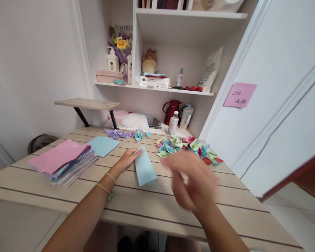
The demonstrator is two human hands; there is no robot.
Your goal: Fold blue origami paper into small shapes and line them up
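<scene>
My left hand [128, 158] rests on the wooden table [152, 206] and pinches the top corner of a folded light-blue paper [145, 168] lying flat. My right hand [191, 182] hovers over the table to the right of that paper, smeared by motion, so its fingers are unclear; nothing shows in it. Behind it lies a pile of several folded coloured paper pieces [186, 147]. A stack of coloured paper sheets [65, 162] with a pink sheet on top sits at the left, a single blue sheet [103, 145] beside it.
A row of purple and blue folded pieces [126, 134] lies at the table's back. A small raised shelf [88, 103] stands at the back left. A red jug [172, 110], bottle [173, 123] and cup [186, 116] sit behind. A pink note [239, 94] sticks to the right door.
</scene>
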